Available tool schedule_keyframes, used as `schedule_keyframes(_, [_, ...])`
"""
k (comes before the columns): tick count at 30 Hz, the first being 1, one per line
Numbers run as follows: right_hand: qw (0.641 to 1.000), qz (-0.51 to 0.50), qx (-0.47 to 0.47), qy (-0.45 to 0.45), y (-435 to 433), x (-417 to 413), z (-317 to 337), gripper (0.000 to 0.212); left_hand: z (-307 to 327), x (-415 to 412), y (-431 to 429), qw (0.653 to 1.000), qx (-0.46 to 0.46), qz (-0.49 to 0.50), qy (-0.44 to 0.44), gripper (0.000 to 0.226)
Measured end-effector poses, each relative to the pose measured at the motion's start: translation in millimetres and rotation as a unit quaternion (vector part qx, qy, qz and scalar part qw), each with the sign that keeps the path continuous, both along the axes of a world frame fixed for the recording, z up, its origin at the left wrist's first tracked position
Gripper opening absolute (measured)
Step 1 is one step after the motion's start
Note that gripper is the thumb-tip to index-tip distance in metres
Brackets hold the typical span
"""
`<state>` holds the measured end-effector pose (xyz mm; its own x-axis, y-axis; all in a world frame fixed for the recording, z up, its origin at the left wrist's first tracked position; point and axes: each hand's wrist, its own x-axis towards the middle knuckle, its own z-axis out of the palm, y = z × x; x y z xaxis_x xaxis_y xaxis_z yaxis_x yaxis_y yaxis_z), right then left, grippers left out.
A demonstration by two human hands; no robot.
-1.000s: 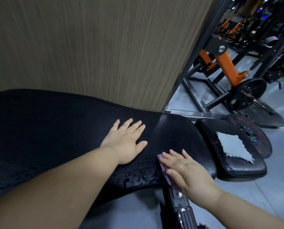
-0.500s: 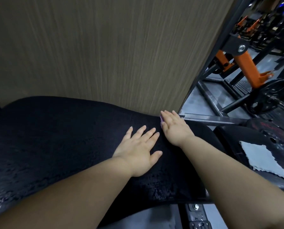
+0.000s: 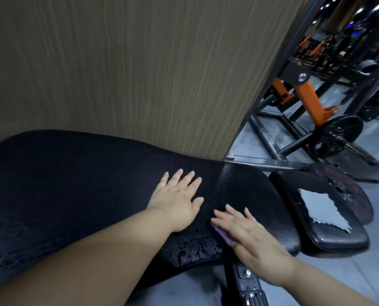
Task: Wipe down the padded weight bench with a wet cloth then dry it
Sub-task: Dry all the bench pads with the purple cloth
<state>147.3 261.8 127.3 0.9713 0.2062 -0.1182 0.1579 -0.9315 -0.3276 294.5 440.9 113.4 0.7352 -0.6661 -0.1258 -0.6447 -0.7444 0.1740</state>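
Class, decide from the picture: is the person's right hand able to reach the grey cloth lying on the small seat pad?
Probably yes. The right hand presses the purple cloth on the bench next to the seat pad; the grey cloth lies uncovered, nothing between.

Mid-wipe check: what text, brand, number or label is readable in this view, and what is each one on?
No text here can be read with certainty.
Weight plate behind the seat pad: red lettering round its face, too blurred to read.
Black plate on the orange machine: faint marks, too small to read.
Bench pad and grey cloth: no print visible.
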Motion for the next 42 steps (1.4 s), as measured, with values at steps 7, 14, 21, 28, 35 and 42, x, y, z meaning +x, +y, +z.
schedule_keyframes(7, [0.997,-0.072,0.010,-0.015,16,5,30,0.079,19,7,31,0.999,0.029,0.033,0.029,0.063])
schedule_keyframes(14, [0.969,-0.217,-0.112,-0.022,61,6,-5,0.112,15,19,65,0.997,0.034,0.056,0.042,0.064])
schedule_keyframes(21, [0.987,-0.100,-0.123,-0.025,38,46,-10,0.089,2,21,64,0.999,0.022,0.040,0.008,0.064])
schedule_keyframes(28, [0.983,-0.145,-0.111,-0.012,21,161,-10,0.057,-1,23,63,0.999,0.007,0.043,-0.005,0.064])
schedule_keyframes(35, [0.971,-0.188,-0.145,-0.011,15,209,-8,0.053,0,24,62,0.999,0.018,0.040,-0.005,0.064])
schedule_keyframes(42, [0.987,-0.108,-0.117,-0.012,32,114,-3,0.074,1,24,61,0.999,0.023,0.039,-0.007,0.063])
